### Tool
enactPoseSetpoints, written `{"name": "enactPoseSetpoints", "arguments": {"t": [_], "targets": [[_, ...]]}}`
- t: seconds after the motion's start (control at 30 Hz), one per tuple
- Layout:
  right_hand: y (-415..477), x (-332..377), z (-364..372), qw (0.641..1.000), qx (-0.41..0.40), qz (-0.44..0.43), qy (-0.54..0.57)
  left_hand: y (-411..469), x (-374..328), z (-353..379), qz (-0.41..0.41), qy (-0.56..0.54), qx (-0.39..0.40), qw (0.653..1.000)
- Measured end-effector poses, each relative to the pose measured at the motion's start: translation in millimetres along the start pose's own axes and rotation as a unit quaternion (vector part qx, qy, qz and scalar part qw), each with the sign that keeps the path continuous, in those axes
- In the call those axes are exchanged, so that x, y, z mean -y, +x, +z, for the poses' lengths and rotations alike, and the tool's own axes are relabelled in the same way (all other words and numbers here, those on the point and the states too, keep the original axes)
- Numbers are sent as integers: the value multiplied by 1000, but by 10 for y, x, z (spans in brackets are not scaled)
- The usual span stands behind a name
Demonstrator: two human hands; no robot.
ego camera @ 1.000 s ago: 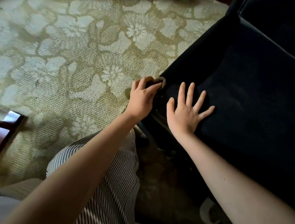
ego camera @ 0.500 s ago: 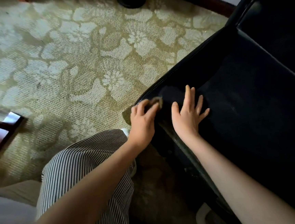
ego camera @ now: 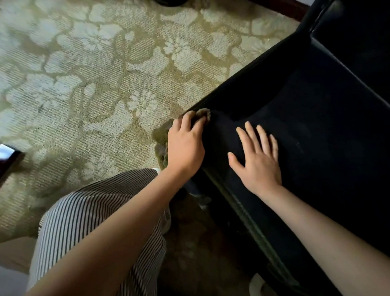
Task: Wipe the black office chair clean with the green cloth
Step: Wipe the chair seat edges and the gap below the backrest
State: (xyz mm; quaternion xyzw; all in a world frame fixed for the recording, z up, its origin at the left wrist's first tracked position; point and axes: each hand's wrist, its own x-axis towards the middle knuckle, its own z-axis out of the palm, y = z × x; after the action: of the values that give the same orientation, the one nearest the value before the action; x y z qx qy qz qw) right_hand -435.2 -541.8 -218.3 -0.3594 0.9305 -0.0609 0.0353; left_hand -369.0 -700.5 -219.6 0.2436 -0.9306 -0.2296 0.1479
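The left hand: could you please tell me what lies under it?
A bunched green cloth pressed on the black office chair peeks out around the left hand; most of it is covered.

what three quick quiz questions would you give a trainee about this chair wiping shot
1. True or false: the right hand lies flat on the seat.
2. Which holds the cloth: A left hand, B right hand, C both?
3. Fill in: the carpet has a ___ pattern.

Key: 1 true; 2 A; 3 floral.
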Motion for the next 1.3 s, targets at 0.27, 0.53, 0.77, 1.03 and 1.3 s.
{"name": "enactPoseSetpoints", "arguments": {"t": [0.27, 0.53, 0.77, 1.03, 1.3], "targets": [[-9, -31, 37, 995, -41, 33, 86, -471, -95, 77, 246, 38, 57, 967], [60, -26, 43, 988, -48, 43, 139, 487, 41, -72, 81, 48, 51, 994], [135, 48, -122, 944, -79, 120, 298, 657, -198, 36, 73, 21, 40, 996], [142, 3, -119, 934, -103, 114, 324, -56, -371, 55, 295, 19, 141, 945], [84, -52, 44, 938, -160, 72, 299, 825, -156, -51, 136, 73, 76, 985]]}}
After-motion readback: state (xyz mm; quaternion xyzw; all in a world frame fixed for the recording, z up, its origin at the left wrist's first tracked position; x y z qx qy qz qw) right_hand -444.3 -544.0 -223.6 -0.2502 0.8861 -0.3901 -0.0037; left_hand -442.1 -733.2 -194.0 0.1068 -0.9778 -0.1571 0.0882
